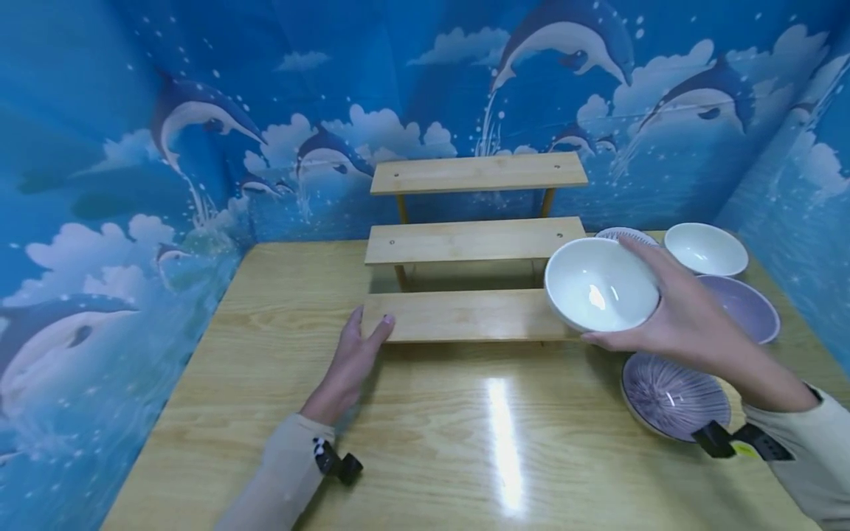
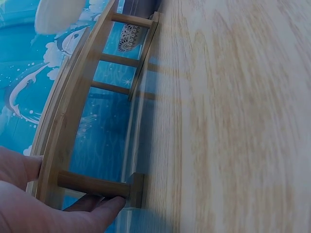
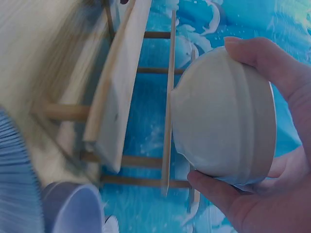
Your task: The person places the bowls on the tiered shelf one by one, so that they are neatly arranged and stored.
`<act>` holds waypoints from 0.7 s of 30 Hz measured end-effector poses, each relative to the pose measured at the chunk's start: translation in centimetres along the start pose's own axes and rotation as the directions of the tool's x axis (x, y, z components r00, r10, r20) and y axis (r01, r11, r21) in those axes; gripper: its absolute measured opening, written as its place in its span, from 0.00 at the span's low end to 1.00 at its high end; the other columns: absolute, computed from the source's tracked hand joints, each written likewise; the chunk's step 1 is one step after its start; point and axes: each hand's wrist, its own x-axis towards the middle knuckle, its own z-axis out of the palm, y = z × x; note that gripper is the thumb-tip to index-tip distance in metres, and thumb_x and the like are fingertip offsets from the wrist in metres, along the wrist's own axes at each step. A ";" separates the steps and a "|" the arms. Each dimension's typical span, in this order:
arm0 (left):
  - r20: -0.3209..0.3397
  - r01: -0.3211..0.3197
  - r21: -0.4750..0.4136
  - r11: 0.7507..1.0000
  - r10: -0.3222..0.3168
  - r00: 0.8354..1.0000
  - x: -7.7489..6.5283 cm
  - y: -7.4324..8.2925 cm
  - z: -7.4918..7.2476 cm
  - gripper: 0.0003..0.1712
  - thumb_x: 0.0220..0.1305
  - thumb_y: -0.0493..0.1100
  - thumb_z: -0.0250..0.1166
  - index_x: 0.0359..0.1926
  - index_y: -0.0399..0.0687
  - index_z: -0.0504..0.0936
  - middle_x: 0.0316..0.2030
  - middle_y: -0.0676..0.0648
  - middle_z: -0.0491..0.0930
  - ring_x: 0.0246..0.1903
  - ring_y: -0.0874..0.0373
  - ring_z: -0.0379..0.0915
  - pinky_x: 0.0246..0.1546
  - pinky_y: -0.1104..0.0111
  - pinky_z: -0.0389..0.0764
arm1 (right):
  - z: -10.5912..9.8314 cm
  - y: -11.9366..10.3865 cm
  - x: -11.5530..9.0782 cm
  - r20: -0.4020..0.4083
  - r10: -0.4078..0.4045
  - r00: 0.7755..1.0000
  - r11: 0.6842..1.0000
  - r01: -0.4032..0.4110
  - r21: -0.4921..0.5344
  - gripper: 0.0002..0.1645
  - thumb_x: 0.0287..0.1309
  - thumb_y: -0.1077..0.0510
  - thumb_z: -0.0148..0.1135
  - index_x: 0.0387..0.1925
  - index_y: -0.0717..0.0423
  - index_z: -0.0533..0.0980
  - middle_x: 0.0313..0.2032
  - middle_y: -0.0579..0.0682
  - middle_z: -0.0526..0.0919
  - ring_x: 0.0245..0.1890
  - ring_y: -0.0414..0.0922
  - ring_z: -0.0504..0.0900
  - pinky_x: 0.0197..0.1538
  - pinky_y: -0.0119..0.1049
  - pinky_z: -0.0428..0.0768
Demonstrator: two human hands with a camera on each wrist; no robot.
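Observation:
A white bowl [image 1: 591, 276] is held in the air by my right hand [image 1: 690, 317], its thumb and fingers spread round the sides. The bowl's pale outer wall [image 3: 218, 116] faces the right wrist camera, with the foot towards the shelves. It hangs over the right end of the lowest board of a three-step wooden rack [image 1: 465, 316]. At that board's left end, my left hand [image 1: 348, 361] grips the wood. In the left wrist view the thumb lies against the board and the fingers reach below it by a wooden leg [image 2: 92, 184].
Right of the rack stand another white bowl [image 1: 706, 249], a plain purple bowl [image 1: 747, 306] and a purple striped bowl [image 1: 676, 402]. A patterned bowl [image 1: 624, 234] is partly hidden behind the held one. Blue dolphin-print cloth [image 1: 398, 81] walls the wooden table [image 1: 265, 310].

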 end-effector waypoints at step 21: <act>-0.019 -0.003 0.001 1.000 0.003 1.000 0.2 -0.1 0.2 0.54 0.70 0.65 0.60 0.82 0.49 0.42 0.80 0.43 0.38 0.79 0.45 0.31 0.77 0.46 0.40 | 4.2 -7.4 11.8 0.121 -0.107 0.987 0.990 0.095 0.101 0.76 0.33 0.46 0.88 0.79 0.57 0.52 0.72 0.62 0.62 0.66 0.61 0.68 0.59 0.62 0.77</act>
